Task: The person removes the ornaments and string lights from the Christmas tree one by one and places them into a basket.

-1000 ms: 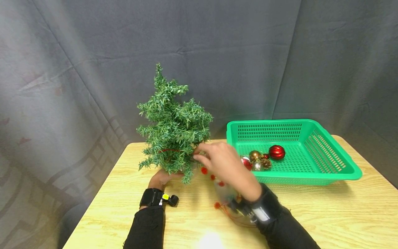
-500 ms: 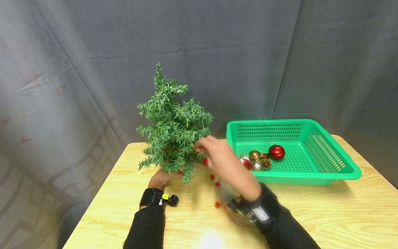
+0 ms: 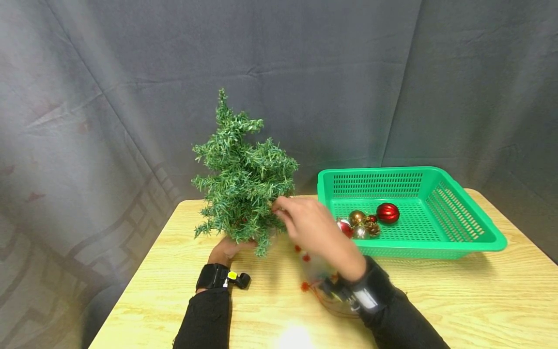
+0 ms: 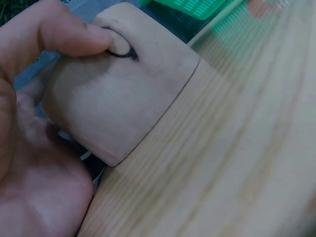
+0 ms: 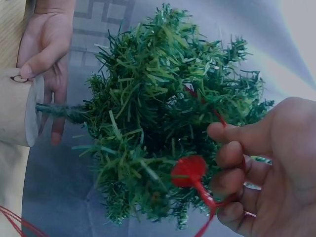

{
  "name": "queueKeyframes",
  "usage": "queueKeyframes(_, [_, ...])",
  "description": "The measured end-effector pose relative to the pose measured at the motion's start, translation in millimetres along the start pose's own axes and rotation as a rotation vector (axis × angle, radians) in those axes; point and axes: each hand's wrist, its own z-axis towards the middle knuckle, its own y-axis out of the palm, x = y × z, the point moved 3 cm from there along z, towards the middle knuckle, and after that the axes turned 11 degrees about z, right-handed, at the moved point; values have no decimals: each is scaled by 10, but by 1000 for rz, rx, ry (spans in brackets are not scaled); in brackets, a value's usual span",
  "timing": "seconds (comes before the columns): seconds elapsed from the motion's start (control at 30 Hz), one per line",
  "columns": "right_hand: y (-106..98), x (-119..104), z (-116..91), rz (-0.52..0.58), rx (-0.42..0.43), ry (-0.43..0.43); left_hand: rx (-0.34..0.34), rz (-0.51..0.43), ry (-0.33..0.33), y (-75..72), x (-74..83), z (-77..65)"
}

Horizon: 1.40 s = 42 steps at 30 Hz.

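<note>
A small artificial Christmas tree [image 3: 244, 169] stands on the table with its wooden base [image 4: 128, 94]. My left hand [image 3: 228, 247] holds that base low down, its thumb on the wood beside a dark ring-shaped mark. At the tree's lower right side, my right hand [image 3: 320, 232] pinches the red cord of a garland [image 5: 190, 170] with red tufts. In the right wrist view, one stretch of cord runs from the fingertips into the branches, and a red tuft hangs by the curled fingers. More of the garland trails on the table under my right wrist, partly hidden.
A green plastic basket [image 3: 453, 246] stands to the right. Inside are a shiny red ball [image 3: 388, 213], a gold bauble [image 3: 357, 217], a pine cone [image 3: 373, 229] and other ornaments. A grey cloth [image 3: 327, 87] hangs behind the table [image 3: 270, 310].
The red cord seen across the tree's lower front has gone from sight. My right hand has shifted slightly at the branches, and the tuft below its fingers is hidden. The left hand stays put.
</note>
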Motion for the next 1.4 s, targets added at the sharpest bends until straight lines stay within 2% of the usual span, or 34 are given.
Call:
queueKeyframes(0.23, [-46,30,-8,-47,-36,33,-25,-150,-54,17,25,-6])
queueKeyframes(0.33, [-66,38,-10,-89,-58,34,-48,-201,-16,25,41,3])
queueKeyframes(0.43, [-68,48,-18,-111,-96,26,-24,-242,-3,20,38,20])
queueKeyframes(0.53, [-59,56,-24,-137,-155,-2,1,-257,82,13,56,59])
queueKeyframes(0.63, [-35,67,-43,-142,-254,-23,20,-280,180,1,79,94])
queueKeyframes(0.73, [-1,78,-86,-124,-388,-15,46,-212,265,-13,105,120])
queueKeyframes(0.83, [33,79,-123,-102,-500,-8,99,-132,302,-29,125,144])
queueKeyframes(0.9, [50,86,-140,-86,-544,8,122,-96,306,-33,130,160])
queueKeyframes(1.07, [76,121,-157,-72,-581,71,136,-113,287,-23,142,179])
queueKeyframes(1.23, [122,177,-188,-46,-607,169,170,-106,285,-9,150,192])
queueKeyframes(1.4, [191,232,-196,-30,-626,193,217,-122,277,16,183,212])
